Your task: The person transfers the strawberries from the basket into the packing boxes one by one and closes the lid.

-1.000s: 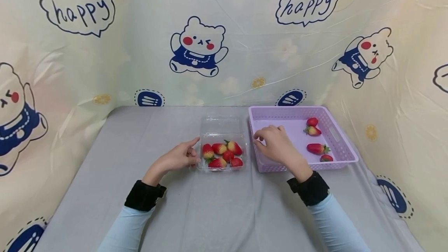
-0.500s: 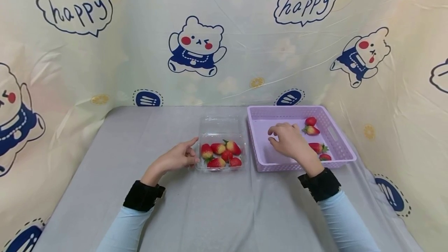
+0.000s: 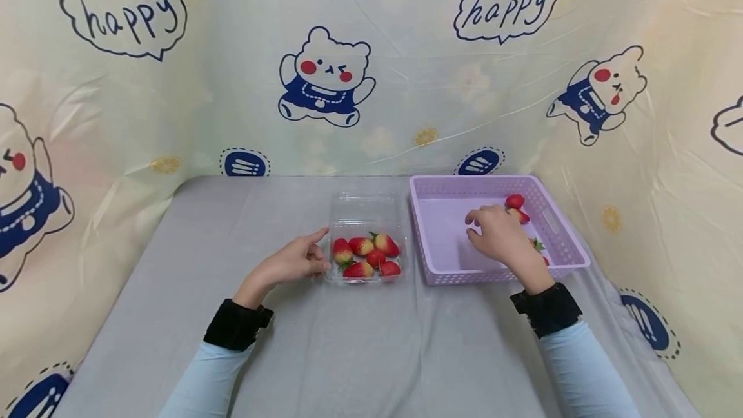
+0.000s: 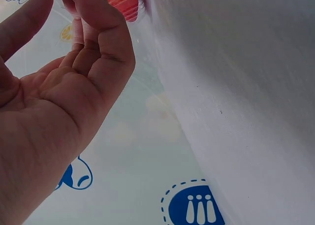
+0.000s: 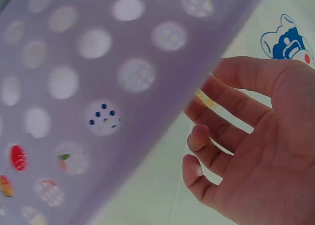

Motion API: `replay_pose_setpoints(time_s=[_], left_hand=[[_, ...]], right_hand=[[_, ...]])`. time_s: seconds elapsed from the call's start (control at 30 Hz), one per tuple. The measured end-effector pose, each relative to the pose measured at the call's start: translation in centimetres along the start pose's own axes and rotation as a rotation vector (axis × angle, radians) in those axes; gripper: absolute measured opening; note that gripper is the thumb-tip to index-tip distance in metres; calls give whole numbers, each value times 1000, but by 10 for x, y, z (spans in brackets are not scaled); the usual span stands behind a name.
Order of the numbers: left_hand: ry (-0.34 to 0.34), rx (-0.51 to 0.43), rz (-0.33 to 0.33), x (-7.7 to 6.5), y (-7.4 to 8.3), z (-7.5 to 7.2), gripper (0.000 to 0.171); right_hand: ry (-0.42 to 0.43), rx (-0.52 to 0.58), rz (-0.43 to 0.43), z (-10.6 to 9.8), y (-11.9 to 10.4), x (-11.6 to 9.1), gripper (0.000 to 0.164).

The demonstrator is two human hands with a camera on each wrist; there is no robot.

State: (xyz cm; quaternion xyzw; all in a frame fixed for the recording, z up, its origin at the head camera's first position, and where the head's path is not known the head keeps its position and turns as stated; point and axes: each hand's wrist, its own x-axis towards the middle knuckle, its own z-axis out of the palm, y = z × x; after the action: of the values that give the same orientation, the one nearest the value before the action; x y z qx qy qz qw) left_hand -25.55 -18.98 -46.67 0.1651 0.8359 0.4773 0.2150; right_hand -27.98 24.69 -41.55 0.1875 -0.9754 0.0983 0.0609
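While the right hand (image 3: 498, 232) hangs over the basket (image 3: 458, 278), its fingers are loosely bent and spread a little, and no berry shows in its grasp. From the right wrist, the palm is bare, though the basket wall covers a few fingertips. Four berries lie inside, all toward the right end: a far pair (image 3: 514, 201), close together, and a near pair (image 3: 538, 246), mostly behind the hand and wrist.

To the left stands the box (image 3: 371, 280), clear and with its lid (image 3: 366, 206) raised at the back; more berries (image 3: 342, 251) lie loosely in it. The left hand (image 3: 290, 262) is at its left wall, one finger straight and others curled; whether it pinches the edge or merely rests there, I cannot tell.

The step in hand seems to be a reach among the basket's berries. The far pair looks easier to judge, since the hand blocks less of it. Fingers should part wider than the berry, come straight down, and close gently around its broad middle, because soft fruit may bruise or roll under a hard squeeze. A lift well above the rim would avoid knocking it. At the box, light contact should do: the thin plastic looks likely to flex or slide if pushed.
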Motion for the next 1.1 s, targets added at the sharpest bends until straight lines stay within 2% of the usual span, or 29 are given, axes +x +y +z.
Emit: replay_pose_setpoints(time_s=[0.2, 0.67, 0.9, 1.1], left_hand=[[-3, -1, 4, 1, 0, 0, 83], [-4, 0, -10, 1, 1, 0, 82], [-5, 3, -9, 1, 1, 0, 82], [-8, 2, -13, 0, 1, -1, 83]], right_hand=[[39, -11, 31, 5, 14, -6, 18], [69, -11, 205, 7, 46, -20, 24], [26, 20, 302, 7, 52, -23, 31], [-56, 63, 391, 9, 55, -24, 45]])
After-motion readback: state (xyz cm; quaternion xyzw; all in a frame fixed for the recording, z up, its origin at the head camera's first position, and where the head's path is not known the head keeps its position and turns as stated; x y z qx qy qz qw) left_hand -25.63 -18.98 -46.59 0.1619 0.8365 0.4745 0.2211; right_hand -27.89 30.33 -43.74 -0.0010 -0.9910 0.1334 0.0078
